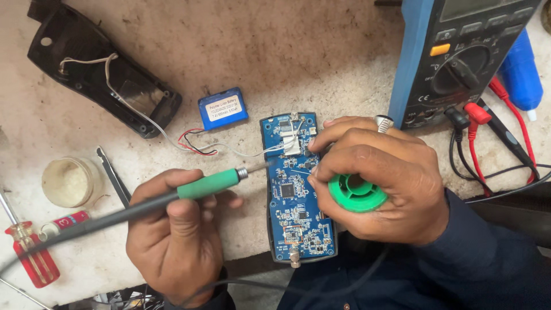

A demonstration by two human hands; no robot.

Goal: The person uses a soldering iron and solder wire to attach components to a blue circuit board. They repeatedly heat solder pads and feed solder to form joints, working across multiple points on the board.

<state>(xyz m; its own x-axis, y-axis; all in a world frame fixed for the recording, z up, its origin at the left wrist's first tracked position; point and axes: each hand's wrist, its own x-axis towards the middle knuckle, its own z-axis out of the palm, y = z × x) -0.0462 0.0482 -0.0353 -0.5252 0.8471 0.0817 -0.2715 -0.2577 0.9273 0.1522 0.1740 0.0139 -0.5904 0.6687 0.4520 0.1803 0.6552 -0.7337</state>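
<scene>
Both hands worked close to the lens over a blue circuit board (297, 186).

Nearest on the left, the left hand (172, 241) was curled tight round the green grip of a soldering iron (208, 184), thumb on top, wrist low, the shaft levelled so its tip met the white connector (291, 143) at the board's far end. Gripped well back from the hot tip, it seemed steadied for fine work. The board lay flat in its dark casing between the hands, on the stained bench (298, 63). To the right, the right hand (379, 183) was cupped closed about a green solder spool (357, 192), forefinger and thumb pinched forward towards the joint, apparently feeding wire, though the strand was too thin to see. Far right stood a blue multimeter (459, 57).
</scene>
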